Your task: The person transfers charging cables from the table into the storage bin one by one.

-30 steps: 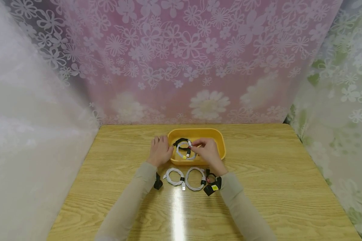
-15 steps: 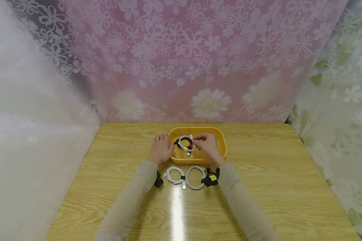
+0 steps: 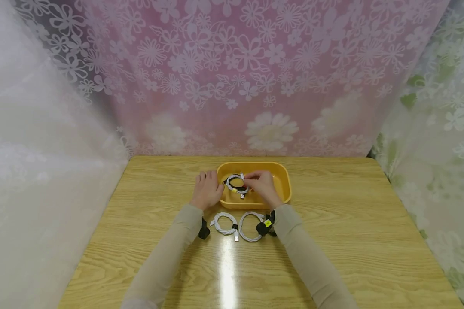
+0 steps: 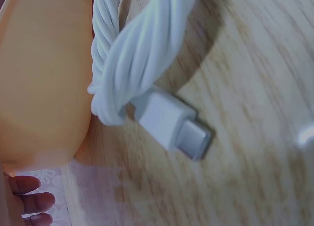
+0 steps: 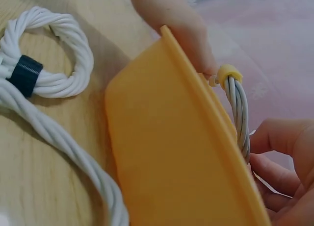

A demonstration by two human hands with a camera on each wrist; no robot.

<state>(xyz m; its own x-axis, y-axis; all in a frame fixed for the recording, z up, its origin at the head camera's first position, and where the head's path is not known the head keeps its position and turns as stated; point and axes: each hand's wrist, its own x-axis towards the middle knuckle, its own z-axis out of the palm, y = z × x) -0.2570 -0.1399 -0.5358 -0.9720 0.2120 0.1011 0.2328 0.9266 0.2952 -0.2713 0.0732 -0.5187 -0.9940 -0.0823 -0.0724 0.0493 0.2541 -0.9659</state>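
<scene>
In the head view, a yellow bin [image 3: 287,184] stands near the table's back edge. My right hand [image 3: 264,187] pinches a coiled white cable [image 3: 229,186] with a yellow tie, above a black cable [image 3: 241,189] inside the bin. The right wrist view shows my right fingers [image 5: 274,138] at the cable coil [image 5: 240,113], beyond the bin wall [image 5: 162,138]. My left hand [image 3: 207,189] rests against the bin's left rim, its fingers extended outside. Left fingertips [image 4: 39,201] appear past the bin [image 4: 44,79] in the left wrist view.
Two coiled white cables lie in front of the bin, one at left [image 3: 217,228], one at right [image 3: 241,231], both with black ties in earlier sight. A dark cable lies partly hidden beneath my right wrist. Patterned cloths [image 3: 216,86] surround the wooden table [image 3: 340,231].
The right hand has moved slightly left with the white cable, which has shifted up and left over the black cable. The left hand remains at the bin's rim.
</scene>
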